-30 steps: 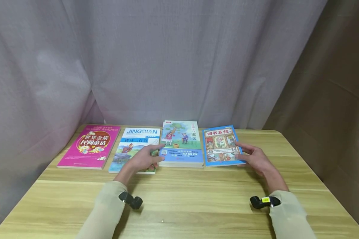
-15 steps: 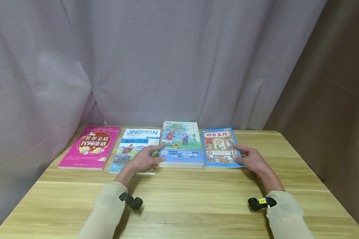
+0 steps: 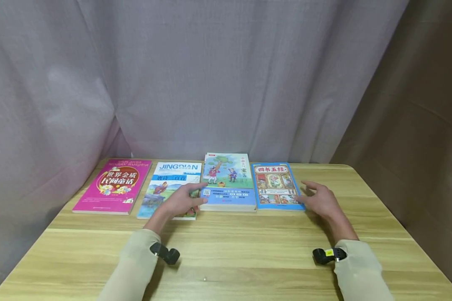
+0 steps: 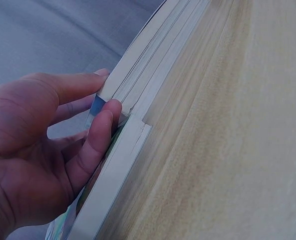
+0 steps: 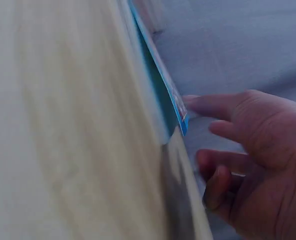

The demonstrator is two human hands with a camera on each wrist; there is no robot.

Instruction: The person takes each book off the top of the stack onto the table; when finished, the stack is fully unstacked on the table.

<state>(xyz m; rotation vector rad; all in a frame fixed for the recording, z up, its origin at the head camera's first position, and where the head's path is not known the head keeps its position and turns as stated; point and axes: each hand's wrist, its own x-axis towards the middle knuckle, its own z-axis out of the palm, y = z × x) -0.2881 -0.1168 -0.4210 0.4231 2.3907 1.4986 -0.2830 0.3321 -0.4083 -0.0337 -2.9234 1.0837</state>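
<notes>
My left hand (image 3: 181, 202) lies on the JINGDIAN book (image 3: 173, 184), and its grip is on the next book along: thumb (image 4: 95, 145) pressed to the near left corner of the green book (image 3: 227, 175), index finger laid across the cover edge, so the corner is pinched between them. The left wrist view shows the green book's thick page block (image 4: 153, 55) rising above the thinner book's edge (image 4: 112, 185) just beside it.

My right hand (image 3: 320, 200) has its fingers spread and loosely bent, gripping nothing. In the head view it sits at the right edge of the blue book (image 3: 276, 186); in the right wrist view the cover corner (image 5: 182, 120) stands close to my index finger (image 5: 213, 106), but I cannot tell whether they touch or a sliver of gap remains.

The four books lie flat in a row along the far side of the table (image 3: 226, 251): pink book (image 3: 114, 184) at the left end, a little apart, then JINGDIAN, green and blue side by side with edges about touching.

I judge the step in hand to be squaring the right three books into line, with the blue one now straight against the green. The next move seems to call for a steady hold on the green corner and a light push from the right, or else letting go altogether.
</notes>
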